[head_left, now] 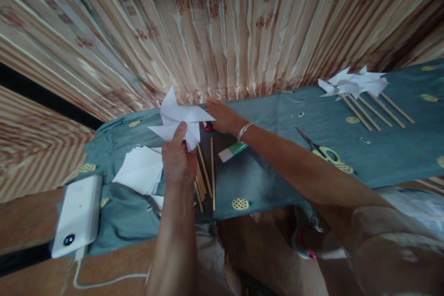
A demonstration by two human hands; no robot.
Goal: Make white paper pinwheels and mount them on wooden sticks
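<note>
My left hand (178, 159) holds a folded white paper pinwheel (176, 113) above the table, its thumb pressed on the lower middle of the paper. Just right of the pinwheel, my right hand (222, 115) reaches down to the table, with a bracelet on its wrist. A small red and black object (207, 126), perhaps a stapler, shows under that hand beside the paper's edge. The fingers of my right hand are mostly hidden, so I cannot tell whether they grip it. Several thin wooden sticks (212, 175) lie below, next to my left forearm.
White paper sheets (138, 169) are stacked at left, near a white phone-like device (78, 215) with a cable. A green and white packet (232, 151) lies under my right forearm. Scissors (321, 150) and several pinwheels on sticks (354, 84) are farther right. A curtain (222, 32) hangs behind.
</note>
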